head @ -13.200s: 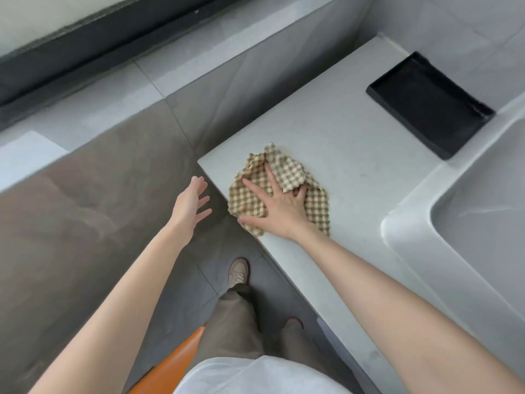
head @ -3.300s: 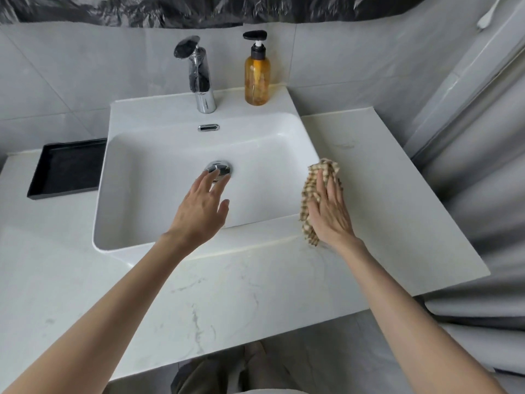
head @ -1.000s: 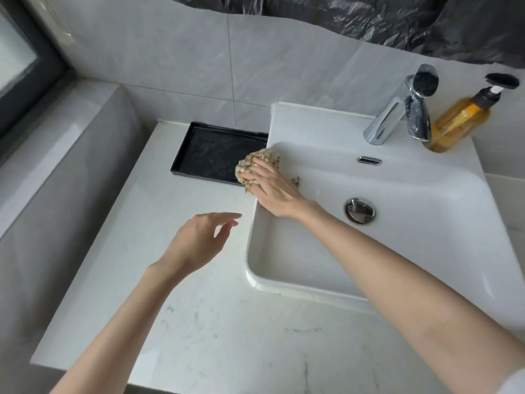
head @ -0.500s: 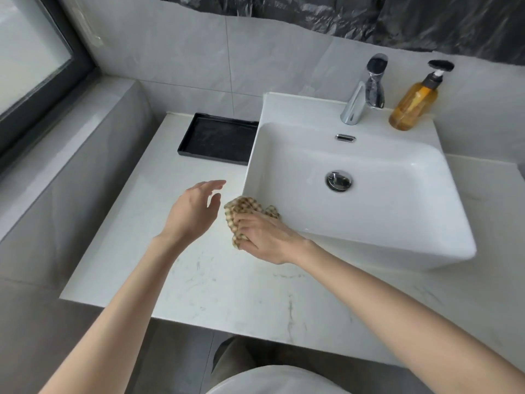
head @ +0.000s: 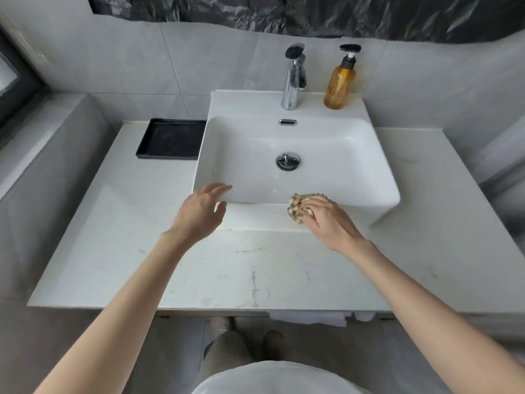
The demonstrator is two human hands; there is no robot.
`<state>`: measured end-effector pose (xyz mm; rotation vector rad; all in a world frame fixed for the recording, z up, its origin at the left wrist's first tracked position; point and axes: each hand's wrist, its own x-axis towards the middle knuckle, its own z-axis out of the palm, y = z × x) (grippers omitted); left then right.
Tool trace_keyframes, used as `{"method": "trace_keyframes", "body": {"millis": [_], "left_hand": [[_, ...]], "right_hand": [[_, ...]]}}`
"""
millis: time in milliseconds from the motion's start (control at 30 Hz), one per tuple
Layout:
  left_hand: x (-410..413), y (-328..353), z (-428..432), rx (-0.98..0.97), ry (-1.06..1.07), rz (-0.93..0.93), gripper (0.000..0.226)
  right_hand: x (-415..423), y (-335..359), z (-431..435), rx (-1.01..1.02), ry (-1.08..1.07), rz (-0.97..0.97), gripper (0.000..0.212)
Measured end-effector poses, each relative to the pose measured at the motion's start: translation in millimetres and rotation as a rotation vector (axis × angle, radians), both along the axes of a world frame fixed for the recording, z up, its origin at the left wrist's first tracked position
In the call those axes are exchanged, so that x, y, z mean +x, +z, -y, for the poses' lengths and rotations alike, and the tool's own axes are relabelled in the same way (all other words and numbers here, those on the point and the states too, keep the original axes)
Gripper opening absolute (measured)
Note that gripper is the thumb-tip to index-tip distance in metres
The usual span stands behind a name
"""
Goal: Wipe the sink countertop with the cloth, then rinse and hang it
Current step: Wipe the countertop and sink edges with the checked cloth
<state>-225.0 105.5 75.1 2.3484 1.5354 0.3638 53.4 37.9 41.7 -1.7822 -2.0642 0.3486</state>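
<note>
A bunched beige checked cloth (head: 295, 207) lies against the front wall of the white sink basin (head: 255, 213), just below its rim. My right hand (head: 329, 221) covers most of the cloth and grips it with curled fingers, pressing it to the basin front. My left hand (head: 200, 213) hovers with relaxed fingers by the basin's front left corner and holds nothing. The white marble countertop (head: 241, 274) spreads under both hands. A chrome faucet (head: 294, 78) stands behind the bowl.
An amber soap pump bottle (head: 341, 81) stands on the sink's back ledge, right of the faucet. A black tray (head: 170, 139) lies on the counter left of the basin. A grey tiled ledge rises at the left, and tiled wall runs behind.
My right hand has slid the cloth rightward from the basin's front left corner along its front wall to about the middle. My left hand stays near the left corner.
</note>
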Motion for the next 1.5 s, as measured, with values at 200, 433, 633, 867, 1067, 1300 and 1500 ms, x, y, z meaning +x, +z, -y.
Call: {"method": "trace_keyframes", "body": {"millis": [200,433,633,867,1067,1300,1500], "left_hand": [[12.7,-7.7,-7.3,0.003,-0.069,-0.093,0.045],[1.2,-18.0,-27.3,0.035,-0.188,-0.175,0.041],[-30.4,-24.5,-48.2,0.087,-0.299,-0.143,0.030],[-39.4,-31.6,-56.5,0.031,-0.361,-0.058,0.030],[-40.6,-38.5,-63.3,0.015,-0.382,-0.021,0.032],[-43.7,-40.3,-64.7,0.035,-0.413,-0.012,0.032],[-50.0,-41.5,-67.8,0.020,-0.480,0.014,0.035]], "right_hand": [[27.6,11.8,37.0,0.264,-0.439,-0.295,0.056],[15.5,1.3,52.1,0.440,-0.777,-0.056,0.054],[-21.8,-51.4,5.1,0.241,-1.006,-0.780,0.069],[-83.5,-46.3,-56.8,0.491,-1.226,-1.246,0.063],[-4.2,-62.0,-67.7,0.777,-1.349,-1.329,0.081],[-5.7,-69.3,-63.5,0.824,-1.323,-1.340,0.066],[-91.9,-58.8,-77.2,0.676,-1.404,-1.247,0.076]]}}
